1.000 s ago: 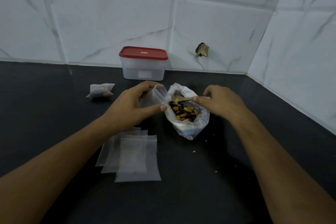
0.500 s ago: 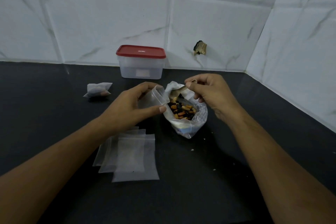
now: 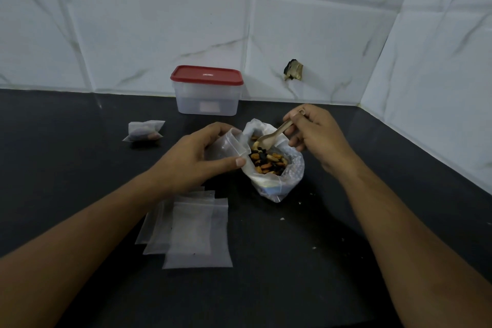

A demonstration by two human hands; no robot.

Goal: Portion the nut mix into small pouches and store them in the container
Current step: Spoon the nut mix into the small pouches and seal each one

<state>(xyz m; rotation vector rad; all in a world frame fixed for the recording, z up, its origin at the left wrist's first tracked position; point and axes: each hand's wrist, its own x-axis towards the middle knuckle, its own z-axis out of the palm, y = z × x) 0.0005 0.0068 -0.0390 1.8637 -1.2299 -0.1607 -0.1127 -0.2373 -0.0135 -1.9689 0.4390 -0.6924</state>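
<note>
Portioning under way: pinching one open pouch (image 3: 226,149) at its rim with the left hand (image 3: 191,160), just left of the one nut mix bag (image 3: 294,169); clamping the right hand (image 3: 316,136) on one wooden spoon (image 3: 277,132), dipping its bowl into the nut mix (image 3: 269,161). Judging the pouch film light, limp and slippery, so gripping at the rim and spreading the mouth. Counting one filled pouch (image 3: 143,130) well left of the left hand, about four overlapping empty pouches (image 3: 197,231) below the left wrist, exact number unclear, and one lidded container (image 3: 207,93) beyond both hands on the worktop (image 3: 292,261).
</note>
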